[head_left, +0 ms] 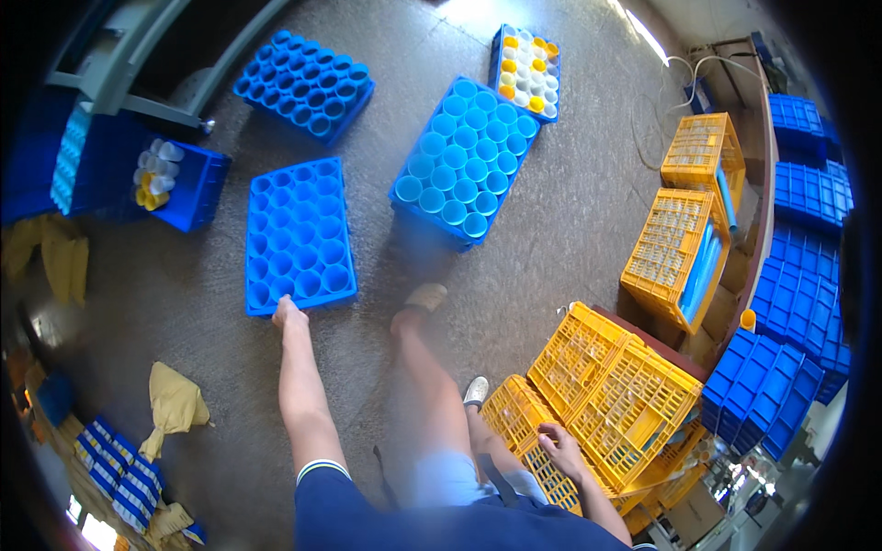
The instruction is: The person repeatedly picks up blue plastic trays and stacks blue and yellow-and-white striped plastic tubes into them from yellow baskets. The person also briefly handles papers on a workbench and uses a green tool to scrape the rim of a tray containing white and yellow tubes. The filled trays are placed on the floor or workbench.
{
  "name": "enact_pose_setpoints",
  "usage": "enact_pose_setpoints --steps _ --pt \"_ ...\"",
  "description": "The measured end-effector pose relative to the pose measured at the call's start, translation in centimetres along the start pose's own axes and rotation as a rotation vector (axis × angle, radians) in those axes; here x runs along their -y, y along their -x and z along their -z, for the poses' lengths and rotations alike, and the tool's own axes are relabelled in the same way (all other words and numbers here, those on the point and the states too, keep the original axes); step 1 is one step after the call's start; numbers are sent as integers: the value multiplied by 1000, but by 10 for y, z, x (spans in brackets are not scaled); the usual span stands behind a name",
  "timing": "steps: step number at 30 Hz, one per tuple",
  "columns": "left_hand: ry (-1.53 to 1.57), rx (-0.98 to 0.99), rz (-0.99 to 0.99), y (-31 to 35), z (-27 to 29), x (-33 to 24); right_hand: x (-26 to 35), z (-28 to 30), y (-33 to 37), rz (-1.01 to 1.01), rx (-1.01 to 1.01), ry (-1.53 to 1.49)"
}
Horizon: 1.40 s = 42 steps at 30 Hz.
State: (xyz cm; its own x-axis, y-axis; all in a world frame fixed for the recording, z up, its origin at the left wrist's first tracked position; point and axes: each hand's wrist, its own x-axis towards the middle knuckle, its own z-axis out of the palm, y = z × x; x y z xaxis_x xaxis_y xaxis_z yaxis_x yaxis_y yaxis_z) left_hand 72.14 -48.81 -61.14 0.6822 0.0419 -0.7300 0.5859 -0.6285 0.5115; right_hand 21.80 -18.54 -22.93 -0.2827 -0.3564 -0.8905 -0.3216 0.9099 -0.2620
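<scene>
My left hand [290,313] is closed on the near edge of a blue crate [348,278], left of the middle, with my arm stretched out to it. Rows of blue cups or tubes [304,234], open at the top, fill that crate, which rests on the floor. At the lower right my right hand [563,452] hangs above a yellow slatted crate [521,418], its fingers loosely bent and apart, holding nothing. Whether it touches the crate I cannot tell. My feet stand on the floor between the two hands.
More blue crates of tubes [464,151] [306,84] stand farther off, beside one with white and yellow tubes [528,73]. Yellow crates [671,253] and stacked blue crates [799,294] line the right. Another blue crate [208,188] lies left; a tan sack [177,399] sits nearer.
</scene>
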Motion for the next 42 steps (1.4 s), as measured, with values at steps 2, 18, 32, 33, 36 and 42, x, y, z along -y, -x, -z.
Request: enact_pose_setpoints --steps 2,18,32,33,36,42 --pt "39 116 64 -31 -9 3 11 5 -11 -36 -26 106" --pt "-1024 712 -154 175 4 123 61 117 -51 100 5 28" --pt "-909 787 -208 556 -259 138 -22 433 -216 80 221 18" --pt "-910 789 -205 570 -262 134 -13 461 -233 143 213 55" --pt "-947 633 -202 602 -275 126 28 536 -308 147 -164 175" --pt "-834 420 -80 640 -356 136 140 688 -487 306 -199 -79"
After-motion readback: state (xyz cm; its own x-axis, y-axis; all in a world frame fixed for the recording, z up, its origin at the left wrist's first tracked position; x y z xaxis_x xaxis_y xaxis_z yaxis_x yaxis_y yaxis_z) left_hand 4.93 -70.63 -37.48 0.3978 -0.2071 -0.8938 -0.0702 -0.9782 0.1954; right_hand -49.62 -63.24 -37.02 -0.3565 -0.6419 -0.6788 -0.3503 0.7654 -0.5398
